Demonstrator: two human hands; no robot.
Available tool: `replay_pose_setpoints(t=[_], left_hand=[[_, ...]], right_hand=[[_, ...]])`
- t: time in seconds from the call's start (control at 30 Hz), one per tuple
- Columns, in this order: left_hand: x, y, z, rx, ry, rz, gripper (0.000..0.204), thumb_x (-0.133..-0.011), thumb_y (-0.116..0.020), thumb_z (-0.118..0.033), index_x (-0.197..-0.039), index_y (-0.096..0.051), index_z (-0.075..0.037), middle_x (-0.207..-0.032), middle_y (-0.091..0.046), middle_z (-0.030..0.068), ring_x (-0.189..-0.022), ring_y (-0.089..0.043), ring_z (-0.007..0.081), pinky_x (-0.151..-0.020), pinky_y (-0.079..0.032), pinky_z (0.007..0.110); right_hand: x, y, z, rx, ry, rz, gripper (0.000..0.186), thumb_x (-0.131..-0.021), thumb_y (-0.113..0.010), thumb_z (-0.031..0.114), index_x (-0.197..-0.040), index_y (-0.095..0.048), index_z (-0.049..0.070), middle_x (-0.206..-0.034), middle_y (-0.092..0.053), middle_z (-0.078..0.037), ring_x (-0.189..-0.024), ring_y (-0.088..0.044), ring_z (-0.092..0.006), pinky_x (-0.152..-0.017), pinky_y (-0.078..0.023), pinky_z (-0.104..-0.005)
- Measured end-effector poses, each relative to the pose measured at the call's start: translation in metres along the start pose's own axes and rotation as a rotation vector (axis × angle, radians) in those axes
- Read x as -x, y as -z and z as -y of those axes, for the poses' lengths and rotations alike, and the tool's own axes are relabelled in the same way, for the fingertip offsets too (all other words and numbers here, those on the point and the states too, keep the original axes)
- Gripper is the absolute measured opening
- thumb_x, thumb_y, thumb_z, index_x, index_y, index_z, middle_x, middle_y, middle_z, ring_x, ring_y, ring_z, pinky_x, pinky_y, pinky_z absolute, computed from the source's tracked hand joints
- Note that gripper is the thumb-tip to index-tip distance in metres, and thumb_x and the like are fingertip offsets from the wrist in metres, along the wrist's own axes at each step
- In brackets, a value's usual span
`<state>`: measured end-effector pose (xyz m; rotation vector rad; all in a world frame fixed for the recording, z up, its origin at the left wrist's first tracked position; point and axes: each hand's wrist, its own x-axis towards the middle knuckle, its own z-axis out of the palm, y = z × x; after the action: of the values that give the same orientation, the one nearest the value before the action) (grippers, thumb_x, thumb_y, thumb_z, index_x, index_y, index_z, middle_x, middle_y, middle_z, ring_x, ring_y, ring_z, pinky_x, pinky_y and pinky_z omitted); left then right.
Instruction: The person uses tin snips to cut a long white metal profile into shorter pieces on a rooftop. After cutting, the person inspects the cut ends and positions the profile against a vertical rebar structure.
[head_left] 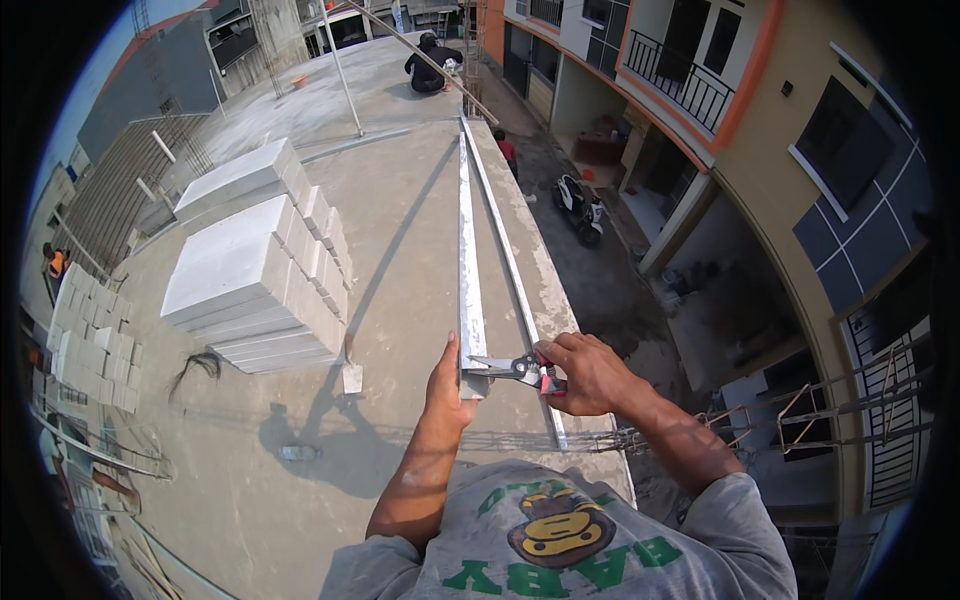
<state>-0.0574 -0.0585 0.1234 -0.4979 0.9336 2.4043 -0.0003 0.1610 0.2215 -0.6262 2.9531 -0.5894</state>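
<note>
My left hand (446, 388) is closed around the near end of a long, silvery metal channel (469, 260), which stretches away from me. In my right hand (594, 374) is a pair of tin snips (512, 368) with red and black handles, my fingers wrapped round the grips. The snips' blades lie across the channel close to its near end, pointing left. Whether they have cut into the metal I cannot tell. A second metal strip (515, 280) runs along the slab just to the right, its near end below my right hand.
White blocks (240, 260) are stacked at left, with a trowel (352, 376) beside them. A plastic bottle (298, 453) lies nearby. The slab edge (560, 290) drops to an alley with a motorbike (578, 208). Rebar (780, 425) juts out right. A person (432, 66) crouches far ahead.
</note>
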Motion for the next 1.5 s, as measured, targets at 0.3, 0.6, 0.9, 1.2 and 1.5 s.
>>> replay_pose_setpoints(t=[0.3, 0.6, 0.9, 1.2, 1.5], left_hand=[[-0.006, 0.002, 0.001, 0.047, -0.016, -0.006, 0.044, -0.092, -0.055, -0.055, -0.106, -0.059, -0.014, -0.086, -0.062, 0.0064, -0.075, -0.063, 0.0185, -0.055, -0.047, 0.029], [-0.003, 0.001, 0.001, 0.000, 0.003, -0.015, 0.043, -0.093, -0.054, -0.054, -0.109, -0.057, -0.014, -0.083, -0.062, 0.0056, -0.071, -0.062, 0.0176, -0.054, -0.046, 0.030], [-0.003, 0.014, 0.005, -0.019, -0.015, 0.006, 0.042, -0.095, -0.051, -0.051, -0.109, -0.057, -0.012, -0.080, -0.061, 0.0102, -0.064, -0.060, 0.0200, -0.050, -0.048, 0.030], [-0.001, 0.012, 0.000, 0.034, -0.063, 0.016, 0.045, -0.096, -0.051, -0.051, -0.111, -0.056, -0.009, -0.081, -0.061, 0.0117, -0.063, -0.061, 0.0206, -0.050, -0.048, 0.029], [-0.009, -0.049, -0.028, -0.066, -0.046, 0.191, 0.055, -0.093, -0.050, -0.058, -0.115, -0.054, -0.008, -0.086, -0.066, 0.0153, -0.069, -0.067, 0.0231, -0.057, -0.055, 0.032]], right_hand=[[-0.005, 0.002, 0.001, 0.025, 0.109, -0.100, 0.058, -0.066, -0.076, 0.023, -0.116, -0.059, -0.001, -0.094, -0.062, -0.017, -0.089, -0.061, -0.0348, -0.082, -0.048, -0.0429], [-0.014, 0.007, -0.002, -0.087, 0.050, 0.116, 0.052, -0.068, -0.076, 0.026, -0.110, -0.061, 0.000, -0.093, -0.063, -0.017, -0.090, -0.063, -0.0349, -0.080, -0.051, -0.0415], [-0.043, 0.010, -0.026, -0.352, -0.044, 0.514, 0.049, -0.067, -0.079, 0.027, -0.107, -0.069, 0.002, -0.087, -0.069, -0.013, -0.075, -0.065, -0.0247, -0.070, -0.049, -0.0354], [-0.070, 0.000, -0.045, -0.597, -0.116, 0.801, 0.063, -0.067, -0.082, 0.028, -0.122, -0.063, 0.005, -0.091, -0.067, -0.006, -0.082, -0.060, -0.0175, -0.077, -0.046, -0.0306], [0.030, 0.030, -0.024, -0.484, -0.192, 0.018, 0.067, -0.065, -0.082, 0.024, -0.120, -0.058, -0.004, -0.104, -0.063, -0.017, -0.097, -0.061, -0.0286, -0.086, -0.047, -0.0363]])
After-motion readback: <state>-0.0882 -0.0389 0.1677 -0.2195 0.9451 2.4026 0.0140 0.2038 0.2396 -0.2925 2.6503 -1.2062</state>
